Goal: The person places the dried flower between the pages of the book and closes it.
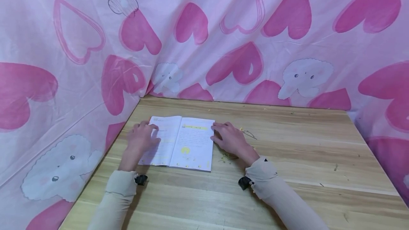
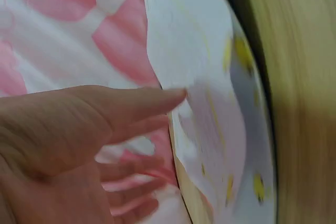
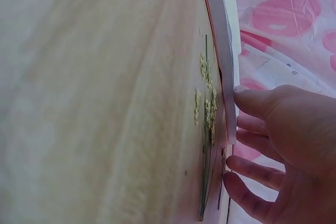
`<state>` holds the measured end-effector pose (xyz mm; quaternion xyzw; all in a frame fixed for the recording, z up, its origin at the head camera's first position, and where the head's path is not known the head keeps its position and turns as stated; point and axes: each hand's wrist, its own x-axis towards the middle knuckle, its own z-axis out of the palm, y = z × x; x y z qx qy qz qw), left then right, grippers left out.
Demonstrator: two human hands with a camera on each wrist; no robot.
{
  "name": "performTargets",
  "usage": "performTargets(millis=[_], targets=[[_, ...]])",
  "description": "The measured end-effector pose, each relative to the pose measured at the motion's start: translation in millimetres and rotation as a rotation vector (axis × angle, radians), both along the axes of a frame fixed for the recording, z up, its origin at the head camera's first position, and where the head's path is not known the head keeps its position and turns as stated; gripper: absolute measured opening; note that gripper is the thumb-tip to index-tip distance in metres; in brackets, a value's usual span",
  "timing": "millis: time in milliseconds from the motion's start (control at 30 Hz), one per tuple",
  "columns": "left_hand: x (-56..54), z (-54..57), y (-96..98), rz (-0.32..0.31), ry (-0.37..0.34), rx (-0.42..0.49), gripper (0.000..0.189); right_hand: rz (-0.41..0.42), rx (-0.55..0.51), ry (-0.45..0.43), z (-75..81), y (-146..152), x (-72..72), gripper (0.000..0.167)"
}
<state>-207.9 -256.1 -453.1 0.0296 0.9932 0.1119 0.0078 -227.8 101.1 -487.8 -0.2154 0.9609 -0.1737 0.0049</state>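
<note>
"Where's the left grip [image 1: 138, 141]?"
"Spread, at the left edge of the book [image 1: 193, 137]."
"And the book?"
"It lies open on the bench [image 1: 191, 198]."
"The right grip [image 1: 231, 139]?"
"Spread too, at the book's right edge, near sprigs [image 3: 209, 93]."

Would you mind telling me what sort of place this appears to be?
Probably an indoor spot screened off for table work: pink heart-patterned cloth hangs around a wooden table, where an open book lies.
</note>
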Motion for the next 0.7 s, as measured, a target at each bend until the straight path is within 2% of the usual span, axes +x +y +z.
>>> performTargets(millis=[67,133,200,300,433,567,700], targets=[[-2.0,-1.0,9.0,-0.088,0.074,0.001,0.048,-0.002,-0.006,-0.003,-0.3,0,0.4,0.051],[-4.8,-2.2,18.4,-0.164,0.115,0.021,0.049,-0.004,-0.013,-0.002,-0.9,0,0.5,0.050],[-6.9,-2.9,27.6,-0.207,0.107,0.051,0.049,-0.002,-0.024,0.004,-1.9,1,0.5,0.050],[-8.7,-3.7,38.2,-0.175,0.061,0.085,0.042,0.014,-0.058,-0.002,-4.4,4,-0.5,0.052],[-7.2,-4.5,44.1,-0.090,0.056,0.084,0.029,0.023,-0.177,-0.042,-6.4,16,-1.5,0.057],[-5.2,-5.2,46.3,-0.014,0.059,0.067,0.036,-0.026,-0.282,-0.035,-5.3,37,-0.5,0.055],[-5.2,-6.6,48.4,-0.003,0.057,0.047,0.038,-0.075,-0.301,0.019,-4.5,61,1.0,0.046]])
